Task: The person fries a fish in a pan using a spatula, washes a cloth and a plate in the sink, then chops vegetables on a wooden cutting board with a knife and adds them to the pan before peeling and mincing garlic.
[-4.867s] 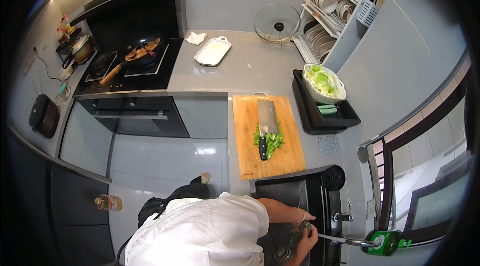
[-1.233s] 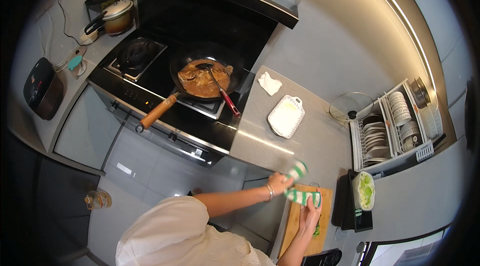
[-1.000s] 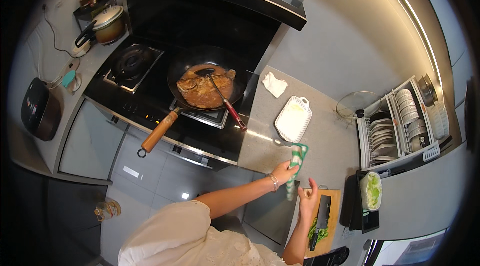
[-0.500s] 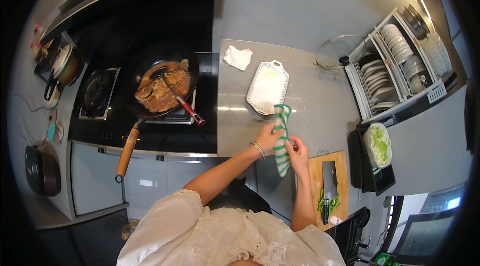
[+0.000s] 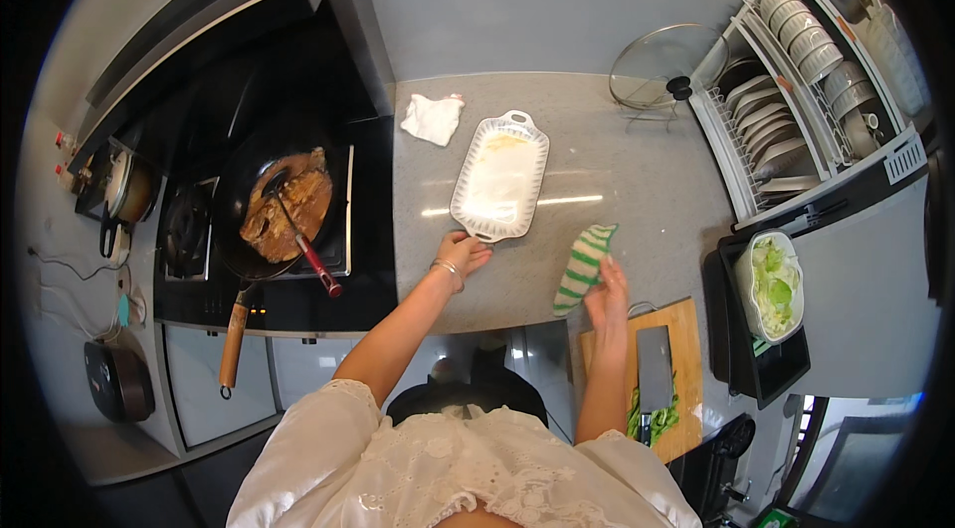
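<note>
A white ribbed serving dish with two end handles lies on the grey counter, a few yellowish smears inside it. My left hand is at the dish's near handle, fingers closed about its edge. To the right, my right hand holds a green-and-white striped cloth by its side, just above the counter's front part. Beyond the dish on the left, a crumpled white cloth rests on the counter.
On the hob at left, a wok holds browned food and a red-handled spatula; its wooden handle juts over the front edge. Right are a cutting board with a cleaver, a tub of cut greens, a glass lid and a dish rack.
My left hand has let go of the striped cloth and moved left to the dish's near handle. My right hand has shifted slightly right with the cloth. The view has turned too.
</note>
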### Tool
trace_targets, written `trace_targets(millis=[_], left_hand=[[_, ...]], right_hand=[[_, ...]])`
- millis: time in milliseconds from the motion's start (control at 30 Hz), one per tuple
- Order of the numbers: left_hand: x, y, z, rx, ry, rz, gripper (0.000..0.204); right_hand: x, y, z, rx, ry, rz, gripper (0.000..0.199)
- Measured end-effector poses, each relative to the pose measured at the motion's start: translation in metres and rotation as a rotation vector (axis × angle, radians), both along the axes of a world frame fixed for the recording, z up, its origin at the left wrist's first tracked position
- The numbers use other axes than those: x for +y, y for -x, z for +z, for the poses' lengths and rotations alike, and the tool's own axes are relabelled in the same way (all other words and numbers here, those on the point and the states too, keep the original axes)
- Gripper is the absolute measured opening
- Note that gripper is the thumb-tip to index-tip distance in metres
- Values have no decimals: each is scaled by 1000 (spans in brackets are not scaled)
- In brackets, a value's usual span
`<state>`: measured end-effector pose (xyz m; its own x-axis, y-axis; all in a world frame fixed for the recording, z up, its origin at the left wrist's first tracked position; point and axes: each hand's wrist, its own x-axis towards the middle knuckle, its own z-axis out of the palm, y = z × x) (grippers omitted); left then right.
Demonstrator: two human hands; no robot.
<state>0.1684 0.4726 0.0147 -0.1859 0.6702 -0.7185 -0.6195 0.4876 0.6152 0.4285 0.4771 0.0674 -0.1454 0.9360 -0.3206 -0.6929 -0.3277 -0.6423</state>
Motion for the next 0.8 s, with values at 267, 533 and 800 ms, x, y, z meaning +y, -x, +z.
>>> trace_targets(millis=[267,533,800], left_hand=[[40,-24,1,38,-7,90,44],[33,-12,35,12,-166,-23,44],[-17,-21,105,85,-292,-143,48]], right_hand=[[13,-2,-21,-67,6,155,15],[7,56,-34,-85,-25,7,27],[-6,115,3,-148,-256,-28,59]])
